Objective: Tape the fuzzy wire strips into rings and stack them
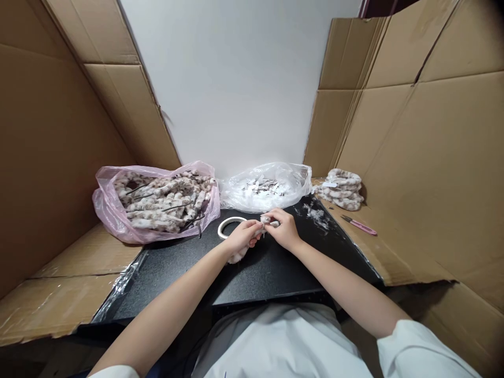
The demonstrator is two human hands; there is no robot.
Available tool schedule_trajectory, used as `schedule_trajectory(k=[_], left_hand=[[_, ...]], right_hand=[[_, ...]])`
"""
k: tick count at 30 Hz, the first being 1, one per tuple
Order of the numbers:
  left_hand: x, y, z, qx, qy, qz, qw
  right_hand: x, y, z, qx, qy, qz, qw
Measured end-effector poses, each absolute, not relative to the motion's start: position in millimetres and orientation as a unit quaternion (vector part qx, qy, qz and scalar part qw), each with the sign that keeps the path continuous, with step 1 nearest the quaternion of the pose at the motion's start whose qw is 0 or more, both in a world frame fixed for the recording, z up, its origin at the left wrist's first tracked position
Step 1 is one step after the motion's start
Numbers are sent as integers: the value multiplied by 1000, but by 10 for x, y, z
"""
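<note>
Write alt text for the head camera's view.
A left hand and right hand hold a fluffy white-and-brown piece above a black tabletop, near a white ring-shaped roll. Beyond sit a pink plastic bag of similar pieces and a clear plastic bag; a pink-handled tool lies right.

1. The tabletop (pixel 275 275) gives you room along its near side.
2. The tape (pixel 232 219) crowds your left hand (pixel 242 236).
3. The pink bag (pixel 104 205) blocks you at left; the clear bag (pixel 236 198) bars the way straight ahead.
4. Past your right hand (pixel 286 230), you can move low until the cardboard wall (pixel 433 157).
</note>
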State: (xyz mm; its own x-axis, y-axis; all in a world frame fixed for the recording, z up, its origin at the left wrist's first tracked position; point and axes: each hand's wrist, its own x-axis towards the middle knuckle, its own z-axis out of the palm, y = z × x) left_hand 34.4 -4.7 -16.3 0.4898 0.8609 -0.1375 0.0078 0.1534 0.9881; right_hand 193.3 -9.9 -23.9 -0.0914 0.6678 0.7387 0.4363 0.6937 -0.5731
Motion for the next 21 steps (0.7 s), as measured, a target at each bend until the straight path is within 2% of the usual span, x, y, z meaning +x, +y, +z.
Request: schedule_trajectory(k=[5, 11, 17, 21], left_hand=[[310, -14, -145, 521, 355, 317, 708], [279, -23, -129, 499, 331, 293, 746], [248, -16, -136, 522, 301, 272, 751], [230, 22, -155, 530, 278, 264, 756]], right_hand=[[1918, -94, -297, -311, -802, 60, 506], [1915, -112, -268, -321, -847, 35, 422], [1979, -58, -252, -353, -763, 229, 491], [2054, -38, -203, -351, -740, 222, 530]])
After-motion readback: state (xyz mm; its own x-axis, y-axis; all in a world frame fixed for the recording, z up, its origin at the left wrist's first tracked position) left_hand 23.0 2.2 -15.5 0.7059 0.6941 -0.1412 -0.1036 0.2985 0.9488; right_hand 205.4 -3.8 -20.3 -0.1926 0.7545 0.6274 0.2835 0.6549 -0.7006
